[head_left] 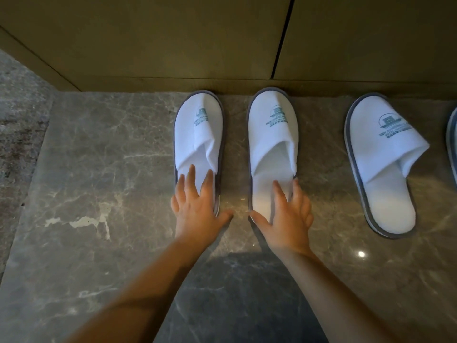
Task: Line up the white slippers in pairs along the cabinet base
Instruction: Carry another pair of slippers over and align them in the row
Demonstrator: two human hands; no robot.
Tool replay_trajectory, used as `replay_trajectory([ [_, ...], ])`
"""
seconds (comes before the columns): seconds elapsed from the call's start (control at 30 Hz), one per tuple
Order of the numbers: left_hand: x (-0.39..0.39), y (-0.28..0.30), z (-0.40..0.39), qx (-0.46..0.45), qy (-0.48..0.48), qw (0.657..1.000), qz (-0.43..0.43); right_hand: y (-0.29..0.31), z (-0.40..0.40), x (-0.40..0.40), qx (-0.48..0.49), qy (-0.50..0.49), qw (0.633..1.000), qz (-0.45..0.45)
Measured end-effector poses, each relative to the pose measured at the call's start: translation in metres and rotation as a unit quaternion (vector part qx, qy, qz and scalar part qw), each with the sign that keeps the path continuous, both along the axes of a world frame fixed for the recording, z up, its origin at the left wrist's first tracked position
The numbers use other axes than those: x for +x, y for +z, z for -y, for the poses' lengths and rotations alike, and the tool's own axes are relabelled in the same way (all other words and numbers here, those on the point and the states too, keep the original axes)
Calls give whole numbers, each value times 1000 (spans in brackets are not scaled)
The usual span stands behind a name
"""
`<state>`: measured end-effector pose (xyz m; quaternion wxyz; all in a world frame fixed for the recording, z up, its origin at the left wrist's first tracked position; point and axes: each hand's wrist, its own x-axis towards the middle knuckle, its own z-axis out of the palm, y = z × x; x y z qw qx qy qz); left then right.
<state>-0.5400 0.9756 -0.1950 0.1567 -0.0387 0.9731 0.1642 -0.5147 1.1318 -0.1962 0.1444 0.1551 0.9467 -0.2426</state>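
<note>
I am at the step of squaring up one pair against the cabinet base (173, 84). My left hand (197, 209) lies flat on the heel end of the left slipper (199, 134), fingers spread and straight, thumb out on the marble floor (94, 169) beside the sole; this grip is fully open and holds nothing, it only presses. My right hand (288, 219) lies likewise on the heel end of the second slipper (272, 144), fingers straight on the insole, thumb at the sole's inner edge; that grip too is open, with no pinch on the fabric. Both slippers stand toe-first at the cabinet base, toes touching or just short of it; I cannot tell which. They lie roughly parallel with a gap of bare floor between them. The right one sits a little further toward the cabinet, and the left one's upper is creased along one side. A third slipper (380, 164) lies well apart to the right, tilted with its heel swung outward, and the edge of a fourth (452, 144) shows at the frame border. In my judgement this pair is nearly set. The next move calls for a light even push to level the toes, perhaps narrowing the gap, then attention to the tilted third slipper, which needs turning square and matching with its neighbour.
</note>
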Motion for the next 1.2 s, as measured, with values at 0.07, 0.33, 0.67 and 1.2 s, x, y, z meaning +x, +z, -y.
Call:
replay_trajectory([
  [0.07, 3, 5, -19, 36, -53, 998, -13, 8, -16, 4, -25, -40, 998, -29],
  [0.33, 8, -8, -91, 32, -188, 979, 64, 12, -129, 28, 61, -182, 981, -31],
  [0.67, 5, -18, -96, -12, -198, 979, 55, -3, -174, 12, 52, -189, 980, 14],
  [1.2, 4, -22, -93, 1, -196, 979, 50, -11, -112, 4, 5, -231, 973, -2],
])
